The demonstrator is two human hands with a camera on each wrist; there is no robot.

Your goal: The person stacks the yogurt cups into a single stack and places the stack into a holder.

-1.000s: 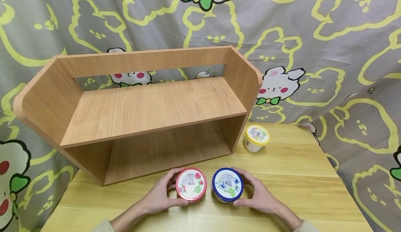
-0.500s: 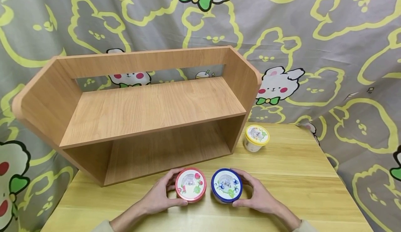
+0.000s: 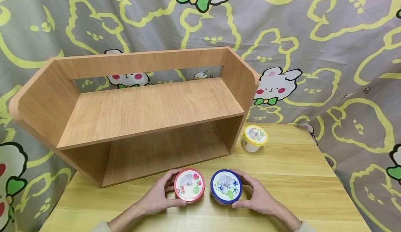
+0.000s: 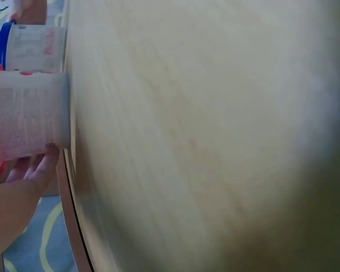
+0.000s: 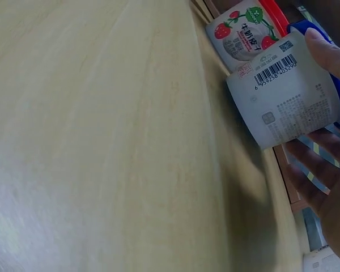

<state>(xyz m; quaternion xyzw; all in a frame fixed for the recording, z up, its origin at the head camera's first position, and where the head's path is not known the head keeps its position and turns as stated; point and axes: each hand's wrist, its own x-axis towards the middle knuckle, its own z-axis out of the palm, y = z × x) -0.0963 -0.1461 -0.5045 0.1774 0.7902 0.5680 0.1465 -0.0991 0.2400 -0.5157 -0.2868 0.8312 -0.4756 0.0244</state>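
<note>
In the head view, a tub with a red lid (image 3: 189, 185) stands on the table near its front. My left hand (image 3: 159, 197) grips it from the left, thumb at the near side and fingers round the far side. Close beside it is a blue-lidded tub (image 3: 226, 186), held by my right hand (image 3: 257, 197) from the right. A narrow gap shows between the two tubs from above. The right wrist view shows a barcode on the blue-lidded tub's white wall (image 5: 286, 90), my thumb (image 5: 328, 56) by its lid and my fingers spread along the other side.
A two-level wooden shelf (image 3: 156, 111) stands behind the hands, toward the left. A yellow-lidded tub (image 3: 255, 138) is on the table (image 3: 297, 176), just right of the shelf. Patterned grey curtain (image 3: 282, 12) hangs behind and at both sides.
The whole head view has slid slightly, so everything appears a little farther left. Both hands keep their hold, and the tubs stay in place relative to the shelf.
</note>
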